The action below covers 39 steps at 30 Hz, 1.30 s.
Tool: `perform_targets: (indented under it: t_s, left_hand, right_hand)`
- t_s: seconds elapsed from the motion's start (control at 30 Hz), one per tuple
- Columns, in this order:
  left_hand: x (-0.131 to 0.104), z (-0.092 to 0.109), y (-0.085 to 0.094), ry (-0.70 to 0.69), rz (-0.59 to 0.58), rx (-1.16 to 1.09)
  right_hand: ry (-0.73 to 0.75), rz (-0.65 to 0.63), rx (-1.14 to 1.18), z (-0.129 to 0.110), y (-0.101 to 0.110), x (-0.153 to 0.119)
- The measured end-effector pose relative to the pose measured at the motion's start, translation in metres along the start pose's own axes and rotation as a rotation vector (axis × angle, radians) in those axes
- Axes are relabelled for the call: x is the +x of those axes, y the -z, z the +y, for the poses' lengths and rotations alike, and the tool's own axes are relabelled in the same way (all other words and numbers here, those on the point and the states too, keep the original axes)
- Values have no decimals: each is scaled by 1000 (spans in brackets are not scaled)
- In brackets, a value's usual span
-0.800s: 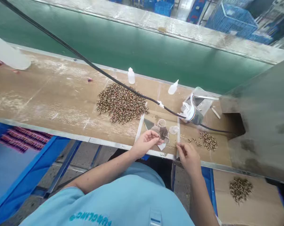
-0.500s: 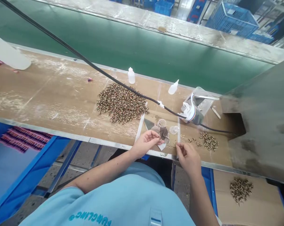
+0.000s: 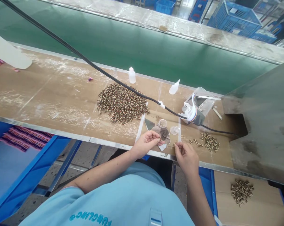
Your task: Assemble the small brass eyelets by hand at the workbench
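Note:
My left hand [image 3: 147, 143] is closed in a pinch on a small brown-and-gold piece [image 3: 160, 139], just above a grey-brown cloth [image 3: 165, 134]. My right hand [image 3: 188, 157] rests low over the front edge of the table, thumb and fingertips pressed together; whatever lies between them is too small to make out. Beyond the cloth stand two small clear round cups, one [image 3: 162, 123] behind it and another [image 3: 174, 130] to its right. A big heap of curved brown-and-gold pieces [image 3: 122, 103] lies left of the cups. Farther right is a smaller heap of similar pieces [image 3: 210, 142].
A black cable [image 3: 104, 72] crosses above the table to a strapped dark device [image 3: 196, 116]. Two white squeeze bottles [image 3: 132, 76] [image 3: 174, 87] stand at the back. A metal housing [image 3: 259, 116] bounds the right. Below it, more pieces [image 3: 242, 191] lie on cardboard.
My right hand has shifted slightly left, toward my left hand. My left hand keeps its pinch in nearly the same place. The heaps look unchanged.

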<state>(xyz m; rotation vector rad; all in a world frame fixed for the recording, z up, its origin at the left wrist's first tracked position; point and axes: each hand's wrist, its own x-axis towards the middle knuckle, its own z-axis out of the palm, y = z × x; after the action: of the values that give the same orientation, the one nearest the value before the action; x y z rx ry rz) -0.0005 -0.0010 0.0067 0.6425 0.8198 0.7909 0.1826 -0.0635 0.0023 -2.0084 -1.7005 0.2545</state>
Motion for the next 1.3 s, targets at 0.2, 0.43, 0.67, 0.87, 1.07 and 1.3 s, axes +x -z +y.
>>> perform_targets:
  t_s: [0.2,0.43,0.67,0.87,1.07,1.3]
  left_hand:
    - [0,1,-1,5,17,-9]
    - [-3,-1,-11,34,30,-47]
    - [-1,-3,-13,58,50,-40]
    - [-2,-3,-11,57,39,-31]
    - [-1,-3,-11,61,45,-23]
    - [-2,-4,-9,61,25,-16]
  right_hand:
    - [37,15,-66,-3,-4,4]
    - [13,-43,-28,-3,-2,9]
    - [54,-71,4,1,1,11]
    - [42,-67,74,3,4,11]
    - [-2,-64,88,1,6,11]
    - [-29,-60,75,-3,1,11]
